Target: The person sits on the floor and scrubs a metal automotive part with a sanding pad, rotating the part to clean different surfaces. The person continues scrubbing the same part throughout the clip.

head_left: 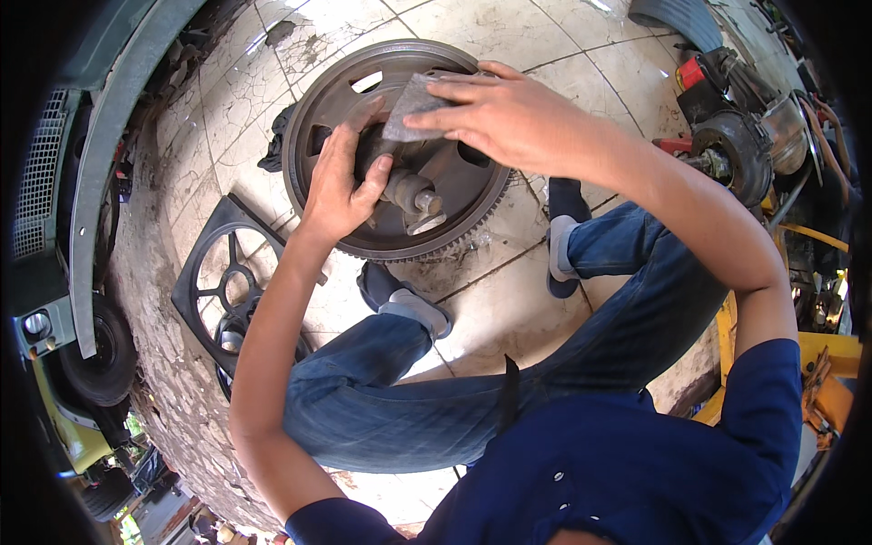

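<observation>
A large dark metal flywheel (304, 109) with teeth around its rim lies on the tiled floor in front of me. A stubby shaft (406, 188) stands out of its middle. My left hand (341, 189) is over the wheel's left part beside the shaft, thumb and fingers apart; whether its fingertips touch the metal I cannot tell. Over the far right part of the wheel, my right hand (504, 113) holds a grey, grainy sheet (414, 111) that looks like sandpaper. The sheet and hand hide some of the wheel behind them.
Left of the wheel lies a black frame (202, 257) with a round spoked opening. A vehicle's grey bumper (88, 200) curves along the far left. Greasy machine parts (731, 150) and a yellow frame (727, 331) stand at right. My slippered feet (563, 241) flank the near side.
</observation>
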Demonstrator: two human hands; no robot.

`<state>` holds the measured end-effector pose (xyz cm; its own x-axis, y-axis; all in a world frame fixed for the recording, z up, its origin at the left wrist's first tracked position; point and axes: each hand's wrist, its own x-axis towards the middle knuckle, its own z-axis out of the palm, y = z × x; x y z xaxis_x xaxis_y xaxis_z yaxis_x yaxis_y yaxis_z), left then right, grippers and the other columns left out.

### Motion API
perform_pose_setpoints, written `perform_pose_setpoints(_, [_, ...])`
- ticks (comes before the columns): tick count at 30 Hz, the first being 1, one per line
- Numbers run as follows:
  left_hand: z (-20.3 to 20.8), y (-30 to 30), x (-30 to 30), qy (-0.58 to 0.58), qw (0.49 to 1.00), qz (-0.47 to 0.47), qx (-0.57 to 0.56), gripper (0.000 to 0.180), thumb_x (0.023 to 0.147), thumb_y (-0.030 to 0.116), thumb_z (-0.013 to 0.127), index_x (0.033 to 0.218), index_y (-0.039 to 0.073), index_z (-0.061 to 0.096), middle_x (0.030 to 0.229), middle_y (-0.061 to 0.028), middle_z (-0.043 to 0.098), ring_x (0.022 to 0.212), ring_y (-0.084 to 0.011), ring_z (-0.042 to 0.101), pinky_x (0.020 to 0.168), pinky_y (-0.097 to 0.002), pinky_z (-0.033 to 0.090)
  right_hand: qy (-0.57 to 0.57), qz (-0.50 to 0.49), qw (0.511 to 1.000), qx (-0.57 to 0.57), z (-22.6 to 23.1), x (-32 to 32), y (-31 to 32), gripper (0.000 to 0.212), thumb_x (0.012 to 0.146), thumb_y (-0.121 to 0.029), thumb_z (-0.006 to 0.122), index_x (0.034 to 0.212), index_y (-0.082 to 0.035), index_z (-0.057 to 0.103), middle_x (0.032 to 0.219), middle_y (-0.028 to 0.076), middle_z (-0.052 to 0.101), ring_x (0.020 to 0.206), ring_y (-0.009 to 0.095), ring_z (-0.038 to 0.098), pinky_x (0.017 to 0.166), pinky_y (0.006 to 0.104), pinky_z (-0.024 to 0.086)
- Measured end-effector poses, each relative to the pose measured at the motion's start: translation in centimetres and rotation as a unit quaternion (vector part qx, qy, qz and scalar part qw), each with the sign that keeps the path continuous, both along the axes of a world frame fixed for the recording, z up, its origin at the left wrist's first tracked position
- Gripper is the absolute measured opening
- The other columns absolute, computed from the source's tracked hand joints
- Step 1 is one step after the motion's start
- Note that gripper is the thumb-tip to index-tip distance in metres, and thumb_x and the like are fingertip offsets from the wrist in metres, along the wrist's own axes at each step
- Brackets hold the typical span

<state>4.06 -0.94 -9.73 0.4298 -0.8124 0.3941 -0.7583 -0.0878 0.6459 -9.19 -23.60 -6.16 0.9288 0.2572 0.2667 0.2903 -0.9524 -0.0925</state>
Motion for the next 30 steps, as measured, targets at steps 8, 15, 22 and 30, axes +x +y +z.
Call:
perform_pose_setpoints(8, [0.4, -0.1, 0.6, -0.056, 0.997, -0.040, 0.022, 0.045, 0.095, 0.024, 0.057, 0.136, 0.005, 0.056, 0.133, -0.0165, 0.058, 0.122, -0.0359, 0.055, 0.106, -0.0436, 0.040, -0.034, 0.035, 0.999, -0.015, -0.6, -0.1, 0.5, 0.034, 0.101, -0.025, 0.052, 0.134, -0.027, 0.062, 0.140, 0.010, 0.059, 0.128, 0.025, 0.058, 0.113, 0.0516, 0.039])
perform_pose_setpoints(15, [0.3, -0.1, 0.6, -0.063, 0.997, -0.039, 0.018, 0.044, 0.096, 0.026, 0.056, 0.136, 0.006, 0.057, 0.133, -0.0160, 0.058, 0.123, -0.0355, 0.055, 0.105, -0.0435, 0.040, 0.004, 0.013, 0.999, 0.033, 0.2, 0.1, 0.3, 0.032, 0.102, -0.025, 0.051, 0.132, -0.023, 0.064, 0.140, 0.011, 0.059, 0.132, 0.029, 0.054, 0.112, 0.0510, 0.042])
perform_pose_setpoints(22, [0.3, 0.0, 0.6, -0.058, 0.997, -0.039, 0.016, 0.044, 0.096, 0.026, 0.056, 0.135, 0.006, 0.058, 0.133, -0.0170, 0.058, 0.123, -0.0357, 0.055, 0.105, -0.0441, 0.040, 0.099, -0.019, 0.985, 0.141, 0.6, 1.0, -0.8, 0.032, 0.101, -0.026, 0.055, 0.131, -0.023, 0.065, 0.143, 0.011, 0.056, 0.131, 0.030, 0.055, 0.112, 0.0511, 0.042])
perform_pose_setpoints(30, [0.4, -0.1, 0.3, -0.055, 0.998, -0.031, 0.022, 0.045, 0.095, 0.023, 0.055, 0.136, 0.005, 0.056, 0.133, -0.0177, 0.057, 0.123, -0.0371, 0.054, 0.106, -0.0443, 0.039, 0.052, 0.004, 0.991, 0.122, 0.4, 1.4, -0.4, 0.029, 0.100, -0.023, 0.057, 0.127, -0.021, 0.067, 0.132, 0.015, 0.063, 0.128, 0.030, 0.057, 0.110, 0.0481, 0.046])
